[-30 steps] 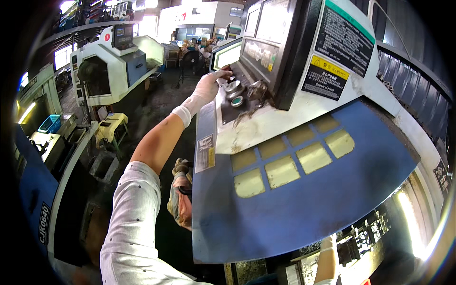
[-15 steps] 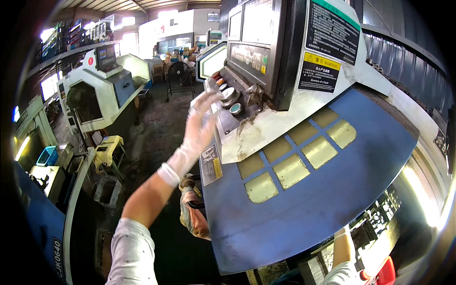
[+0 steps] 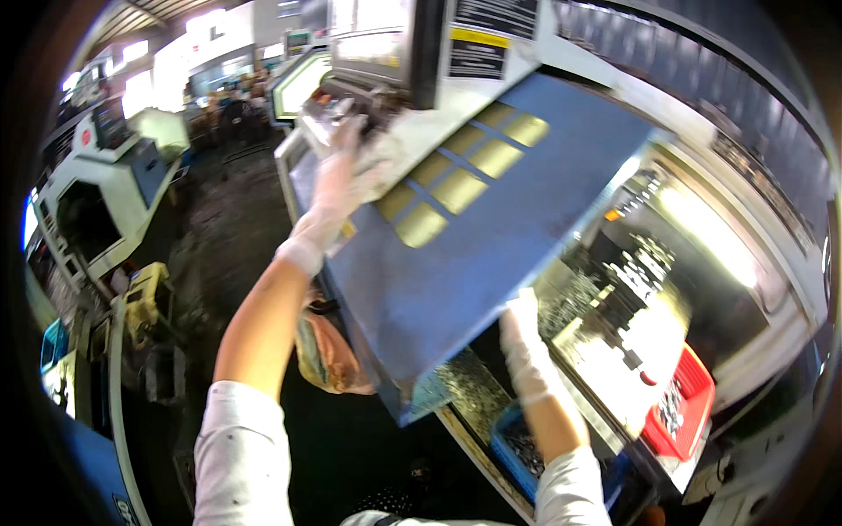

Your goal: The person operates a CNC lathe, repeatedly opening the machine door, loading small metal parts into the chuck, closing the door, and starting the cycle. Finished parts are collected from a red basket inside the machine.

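Observation:
My left hand (image 3: 341, 171), in a pale glove and blurred by motion, reaches up at the knobbed control panel (image 3: 348, 100) of a white machine, its fingers apart. Below it slopes a blue door (image 3: 474, 263) with small yellowish windows. My right hand (image 3: 526, 337), also gloved, is at the door's lower right edge, its blurred fingertips hard to make out. Beyond that edge lies the lit machine interior (image 3: 702, 298) with metal fixtures. A red basket (image 3: 693, 364) of small metal pieces and a blue bin (image 3: 504, 425) stand by my right forearm.
Another white machine (image 3: 132, 175) stands across the aisle at left, near a yellow stand (image 3: 145, 298) and a blue crate (image 3: 53, 346). A pinkish cloth (image 3: 329, 351) hangs below the door. A fan (image 3: 237, 118) and piled boxes are farther back.
My left hand drew back from the knobs, then rose toward the panel again. My right hand moved up-left with the door's edge, and more of the interior now shows. The view has shifted.

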A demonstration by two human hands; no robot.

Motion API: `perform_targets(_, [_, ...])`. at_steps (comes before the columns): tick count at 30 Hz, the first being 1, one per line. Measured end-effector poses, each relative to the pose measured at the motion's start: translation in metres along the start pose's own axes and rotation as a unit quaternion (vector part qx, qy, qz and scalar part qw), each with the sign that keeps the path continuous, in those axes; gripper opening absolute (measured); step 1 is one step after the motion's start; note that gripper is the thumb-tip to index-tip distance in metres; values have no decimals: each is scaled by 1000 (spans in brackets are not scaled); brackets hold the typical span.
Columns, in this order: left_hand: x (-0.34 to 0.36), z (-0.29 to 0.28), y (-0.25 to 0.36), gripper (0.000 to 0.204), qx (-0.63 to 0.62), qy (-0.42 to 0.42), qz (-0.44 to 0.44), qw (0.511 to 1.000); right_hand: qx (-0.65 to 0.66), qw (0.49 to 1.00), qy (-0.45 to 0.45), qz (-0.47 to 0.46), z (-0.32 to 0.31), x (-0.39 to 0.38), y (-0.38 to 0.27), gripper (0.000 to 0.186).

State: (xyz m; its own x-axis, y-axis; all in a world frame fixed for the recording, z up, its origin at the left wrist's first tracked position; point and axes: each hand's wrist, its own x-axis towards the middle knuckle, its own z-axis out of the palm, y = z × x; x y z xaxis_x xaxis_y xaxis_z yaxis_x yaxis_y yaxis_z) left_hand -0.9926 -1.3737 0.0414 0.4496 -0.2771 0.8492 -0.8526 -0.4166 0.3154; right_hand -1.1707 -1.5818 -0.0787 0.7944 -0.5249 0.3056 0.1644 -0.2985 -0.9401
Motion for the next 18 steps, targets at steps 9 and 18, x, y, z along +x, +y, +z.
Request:
perform_targets(9, [-606,-170,-118,35,255,-741,-243,572,48,939,-70,334,-4,-297,89,35])
perform_targets(18, [-692,-302,-84,34,138,-514,-626,569,-166,937,-185,248,177,-215,178,60])
